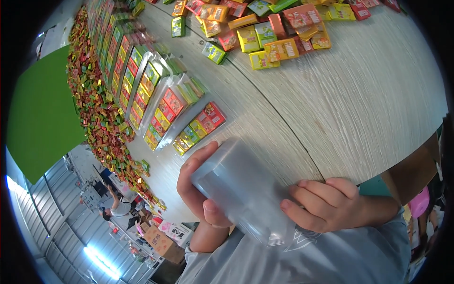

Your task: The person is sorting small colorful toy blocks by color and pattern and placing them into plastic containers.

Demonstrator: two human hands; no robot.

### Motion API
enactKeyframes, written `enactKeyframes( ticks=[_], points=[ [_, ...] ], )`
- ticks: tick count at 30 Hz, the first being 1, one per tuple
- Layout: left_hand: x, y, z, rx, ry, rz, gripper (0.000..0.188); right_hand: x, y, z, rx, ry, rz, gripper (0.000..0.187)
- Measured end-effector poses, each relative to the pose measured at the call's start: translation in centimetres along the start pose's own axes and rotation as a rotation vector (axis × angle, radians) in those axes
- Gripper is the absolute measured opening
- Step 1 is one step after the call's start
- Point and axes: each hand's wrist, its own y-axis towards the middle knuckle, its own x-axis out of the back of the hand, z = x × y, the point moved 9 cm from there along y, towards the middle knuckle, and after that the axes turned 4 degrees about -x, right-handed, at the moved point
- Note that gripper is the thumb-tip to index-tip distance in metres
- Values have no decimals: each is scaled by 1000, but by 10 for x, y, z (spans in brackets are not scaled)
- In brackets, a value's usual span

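Observation:
In front of my chest is a stack of clear plastic trays (236, 184), nested and tilted, with a ridged lower end. My left hand (195, 182) is closed round its left side, the thumb on the near face and fingers at the upper edge. At the other side my right hand (326, 203) has its fingers curled, fingertips against the plastic; its thumb is hidden. Just beyond my left fingers lies a clear pack (201, 128) with a row of small red, yellow and green boxes in it.
More filled clear packs (163, 113) stand in a row to the left. A long heap of small coloured boxes (101, 109) runs along the far left. Loose boxes (283, 35) lie at the table's back. A seated person (118, 208) is in the background. The wooden table (359, 104) has a seam.

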Motion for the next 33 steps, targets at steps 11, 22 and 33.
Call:
enactKeyframes(
  ticks=[11, 22, 33],
  points=[
    [-2, 6, -3, 45, 34, -1, 76, -4, -2, 1, 31, -6, 18, 38],
    [-8, 0, -5, 19, -127, 55, 70, -5, -9, 2, 53, -34, 86, 37],
    [-6, 6, -10, -91, -150, 49, 60, 11, 23, 2, -59, 62, 219, 56]
  ],
)
